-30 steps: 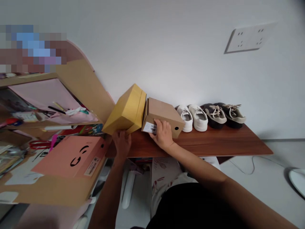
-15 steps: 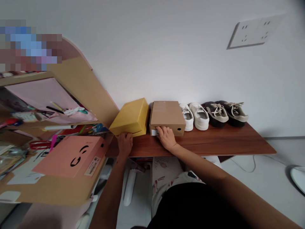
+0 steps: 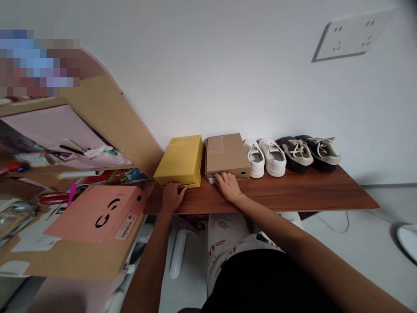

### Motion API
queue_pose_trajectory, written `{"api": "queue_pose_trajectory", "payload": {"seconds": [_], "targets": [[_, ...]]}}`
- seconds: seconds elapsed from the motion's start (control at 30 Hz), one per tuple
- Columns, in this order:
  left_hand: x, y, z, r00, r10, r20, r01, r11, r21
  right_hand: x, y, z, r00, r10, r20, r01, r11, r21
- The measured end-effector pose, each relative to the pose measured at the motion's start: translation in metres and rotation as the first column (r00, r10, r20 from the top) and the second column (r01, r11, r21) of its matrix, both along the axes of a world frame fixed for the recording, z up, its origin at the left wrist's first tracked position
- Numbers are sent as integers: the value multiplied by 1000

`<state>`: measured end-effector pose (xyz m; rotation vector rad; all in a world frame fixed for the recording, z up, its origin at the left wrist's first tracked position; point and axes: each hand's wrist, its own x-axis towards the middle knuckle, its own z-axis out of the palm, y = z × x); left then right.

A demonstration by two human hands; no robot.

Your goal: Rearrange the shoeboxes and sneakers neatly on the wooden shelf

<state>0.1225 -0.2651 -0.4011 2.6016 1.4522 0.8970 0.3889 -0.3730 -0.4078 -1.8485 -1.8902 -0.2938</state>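
My left hand (image 3: 172,198) touches the lower front edge of a yellow box (image 3: 180,158), its thumb spread to the right and its fingertips partly hidden at the box. At the front of a brown box (image 3: 226,154), the fingers of my right hand (image 3: 227,184) are together and curled on its left front edge, beside a white label. Both boxes are closed and stand side by side on a wooden board (image 3: 286,195), a narrow gap between them.
Right of the brown box stand white shoes (image 3: 275,158) and dark shoes with beige trim (image 3: 322,154). At left, a pink box (image 3: 97,213) lies on a cluttered desk (image 3: 81,261) below a shelf. A wall (image 3: 208,78) rises behind the board.
The yellow box has turned a little and now sits straighter and flatter. The brown box's front has lowered slightly and its angle has shifted. My left thumb has spread out from the yellow box.
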Motion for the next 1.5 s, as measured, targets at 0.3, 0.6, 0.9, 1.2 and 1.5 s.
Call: {"api": "queue_pose_trajectory", "payload": {"seconds": [0.3,0.6,0.9,1.2,1.5], "targets": [[13,-17,8,989,140,47,-143,988,51,4,-19,9,987,89,-134,-72,990,123],[176,-100,36,896,-288,339,309,951,-9,138,-69,16,801,-375,-466,513,832,213],[369,-119,42,988,-63,138,115,904,-413,193,-71,19,594,-319,-739,523,851,53],[364,-99,35,713,245,657,177,844,-507,190,-83,3,-162,66,-985,545,838,-34],[372,-102,30,732,155,663,155,910,-384,188,-107,-16,-81,-50,-995,548,832,-87]]}}
